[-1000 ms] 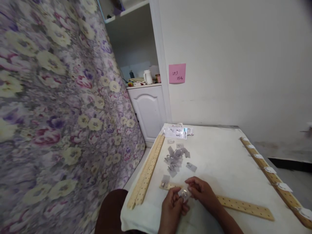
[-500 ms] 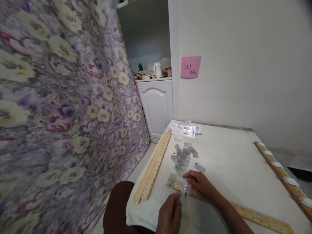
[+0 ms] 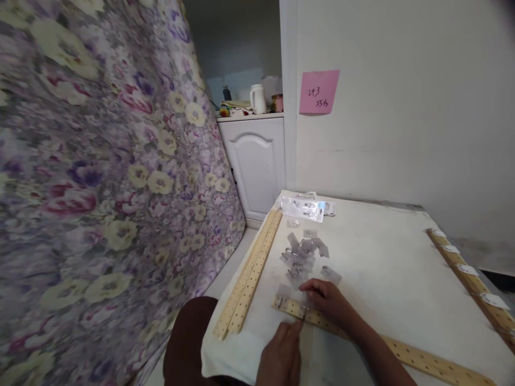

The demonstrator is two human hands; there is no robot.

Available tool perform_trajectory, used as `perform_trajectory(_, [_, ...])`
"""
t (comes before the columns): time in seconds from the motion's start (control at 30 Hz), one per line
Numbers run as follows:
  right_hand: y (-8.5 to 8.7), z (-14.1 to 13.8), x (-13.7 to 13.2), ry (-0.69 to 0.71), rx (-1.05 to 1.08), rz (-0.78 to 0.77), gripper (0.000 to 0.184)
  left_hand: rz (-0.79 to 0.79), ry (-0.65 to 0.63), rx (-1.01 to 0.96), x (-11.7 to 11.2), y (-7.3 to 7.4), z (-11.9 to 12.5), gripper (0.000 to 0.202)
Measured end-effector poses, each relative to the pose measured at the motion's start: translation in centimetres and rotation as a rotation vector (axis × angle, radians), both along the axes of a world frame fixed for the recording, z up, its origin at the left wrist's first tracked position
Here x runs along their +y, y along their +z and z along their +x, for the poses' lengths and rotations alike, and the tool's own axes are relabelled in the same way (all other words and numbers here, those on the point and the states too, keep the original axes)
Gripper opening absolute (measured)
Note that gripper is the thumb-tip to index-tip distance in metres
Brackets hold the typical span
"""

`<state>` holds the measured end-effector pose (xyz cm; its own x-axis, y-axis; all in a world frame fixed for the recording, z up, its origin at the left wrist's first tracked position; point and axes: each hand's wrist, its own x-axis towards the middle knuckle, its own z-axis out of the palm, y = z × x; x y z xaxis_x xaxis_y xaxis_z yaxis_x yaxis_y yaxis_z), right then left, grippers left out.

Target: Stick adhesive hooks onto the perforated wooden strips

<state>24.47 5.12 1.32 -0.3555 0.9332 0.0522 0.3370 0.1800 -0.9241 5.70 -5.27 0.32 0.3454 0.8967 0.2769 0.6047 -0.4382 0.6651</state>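
Hands and right forearm are bare, the trousers dark brown

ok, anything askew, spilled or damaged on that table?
Nothing looks spilled or visibly damaged. The pile of translucent hook pieces looks untidy: they overlap at mixed angles, with one loose piece apart on its right. The perforated strip near the hands also lies slanted, not parallel to the pair on the left.

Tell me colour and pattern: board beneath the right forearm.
Board: light tan, dark-dotted along its length; best in the head view.
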Motion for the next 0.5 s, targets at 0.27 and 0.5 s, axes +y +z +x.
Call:
perform_trajectory(0.27, [-0.26, -0.45, 0.34, -0.013, -0.064, 0.041, 0.029, 0.001, 0.001, 0.043, -0.01, -0.60, -0.08, 0.047])
perform_trajectory(0.5, [-0.26, -0.63, 0.25, -0.042, -0.078, 0.079, 0.030, 0.025, 0.020, 0.050, 0.18, -0.79, 0.13, 0.048])
